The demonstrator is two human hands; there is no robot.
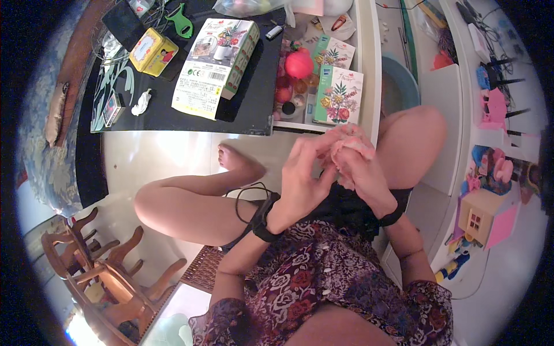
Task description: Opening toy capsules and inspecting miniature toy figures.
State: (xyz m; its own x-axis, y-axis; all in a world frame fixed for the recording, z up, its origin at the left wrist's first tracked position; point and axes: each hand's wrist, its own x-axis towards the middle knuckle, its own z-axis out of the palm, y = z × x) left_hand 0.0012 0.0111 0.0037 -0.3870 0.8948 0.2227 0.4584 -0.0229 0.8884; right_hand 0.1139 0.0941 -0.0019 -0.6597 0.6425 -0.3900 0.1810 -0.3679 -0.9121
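Above my lap, my left hand [308,166] and my right hand [363,179] hold a crumpled pink cloth [360,145], perhaps a hair scrunchie. My left fingers pinch its left side. The thumb of my right hand lies over its near side, and part of the cloth is hidden by my fingers. Just beyond it, an open white drawer [367,65] holds two flower-printed boxes [339,95], a bright pink ball [298,65] and several small round items.
On the black glass tabletop [164,116] stand a large flower-printed box [220,56], a yellow tin [153,52], a green peeler [181,21] and crumpled white tissue [141,102]. A toy house [489,214] sits at right. An overturned wooden chair [104,277] lies at lower left.
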